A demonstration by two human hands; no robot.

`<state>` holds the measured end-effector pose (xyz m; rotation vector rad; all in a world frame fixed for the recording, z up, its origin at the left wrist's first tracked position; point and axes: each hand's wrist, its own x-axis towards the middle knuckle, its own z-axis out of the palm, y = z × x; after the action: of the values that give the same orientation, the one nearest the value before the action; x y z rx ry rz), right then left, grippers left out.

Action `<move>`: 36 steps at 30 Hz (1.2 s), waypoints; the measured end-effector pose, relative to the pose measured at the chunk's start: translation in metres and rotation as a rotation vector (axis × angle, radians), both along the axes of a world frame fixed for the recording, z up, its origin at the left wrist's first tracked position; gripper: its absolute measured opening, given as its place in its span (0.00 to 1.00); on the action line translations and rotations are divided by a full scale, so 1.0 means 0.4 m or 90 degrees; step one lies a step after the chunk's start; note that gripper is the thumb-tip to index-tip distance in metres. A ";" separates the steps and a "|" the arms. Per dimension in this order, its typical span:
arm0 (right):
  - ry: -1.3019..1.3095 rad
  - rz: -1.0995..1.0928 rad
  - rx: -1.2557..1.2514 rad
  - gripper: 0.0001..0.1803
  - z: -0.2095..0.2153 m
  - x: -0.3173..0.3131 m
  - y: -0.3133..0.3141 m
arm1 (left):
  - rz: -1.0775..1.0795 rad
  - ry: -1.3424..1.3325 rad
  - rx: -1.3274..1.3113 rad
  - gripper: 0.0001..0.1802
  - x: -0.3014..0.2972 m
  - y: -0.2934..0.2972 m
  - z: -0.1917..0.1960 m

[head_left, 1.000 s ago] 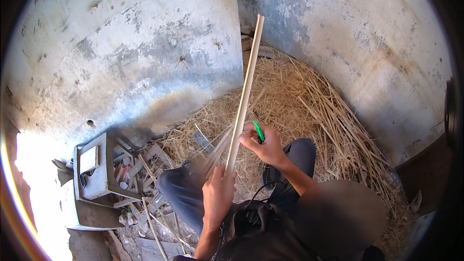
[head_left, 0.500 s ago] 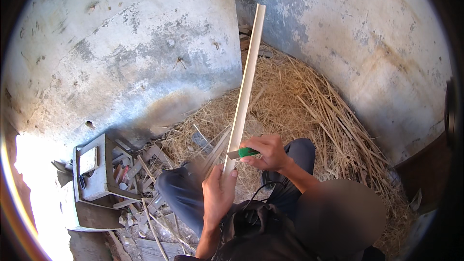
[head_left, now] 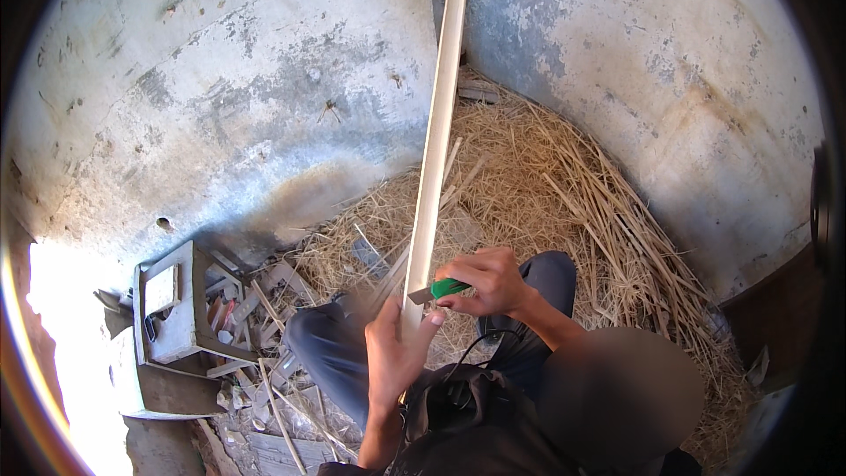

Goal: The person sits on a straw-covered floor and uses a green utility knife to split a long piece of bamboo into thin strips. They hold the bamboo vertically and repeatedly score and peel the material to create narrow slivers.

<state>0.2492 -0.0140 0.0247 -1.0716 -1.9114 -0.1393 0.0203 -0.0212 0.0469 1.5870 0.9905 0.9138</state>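
A long, pale split length of bamboo [head_left: 434, 150], hollow like a trough, slants up and away from my lap toward the corner. Its near end is gripped in my left hand [head_left: 397, 354], with the thumb along the right edge. My right hand [head_left: 495, 280] is closed round the green handle of a knife [head_left: 449, 288]. The short grey blade lies across the inner face of the bamboo, just above my left thumb. Part of the near end is hidden by my left hand.
Dry straw and thin strips [head_left: 520, 159] are heaped ahead and to the right. A weathered wooden box frame [head_left: 172, 304] with scraps stands at the left. Stained walls [head_left: 291, 79] meet at the far corner. My bent legs [head_left: 330, 353] flank the work.
The bamboo's far end has swung left and up. The knife and my right hand have moved slightly down toward my left hand, which keeps its grip.
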 end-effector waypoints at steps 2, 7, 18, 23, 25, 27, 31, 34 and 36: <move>0.001 -0.002 0.002 0.22 -0.004 -0.003 -0.001 | 0.006 0.001 0.000 0.18 0.000 0.007 -0.003; 0.008 -0.011 0.004 0.22 -0.009 -0.014 -0.006 | 0.007 -0.024 -0.025 0.21 0.009 0.013 -0.002; -0.040 -0.068 0.021 0.20 0.003 -0.005 -0.015 | 0.007 0.004 -0.015 0.20 0.019 0.007 0.018; -0.049 -0.085 0.033 0.19 0.004 -0.003 -0.017 | 0.014 0.022 -0.030 0.20 0.017 0.006 0.001; -0.048 -0.094 0.044 0.18 0.003 -0.002 -0.016 | 0.017 0.034 -0.031 0.20 0.017 0.006 0.002; -0.029 -0.088 0.059 0.18 0.003 0.000 -0.010 | 0.021 0.046 -0.027 0.20 0.015 0.003 0.009; -0.067 -0.107 0.025 0.23 0.013 0.005 -0.017 | 0.028 0.047 -0.012 0.19 0.014 0.002 -0.003; -0.043 -0.105 0.058 0.20 0.000 0.011 -0.007 | 0.027 0.083 -0.004 0.19 0.011 0.002 -0.002; -0.058 -0.114 0.054 0.21 0.008 0.011 -0.013 | 0.030 0.103 -0.012 0.19 0.010 0.001 0.006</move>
<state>0.2537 -0.0191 0.0277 -1.1963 -1.8695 -0.3718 0.0243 -0.0209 0.0495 1.6468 1.1501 0.8157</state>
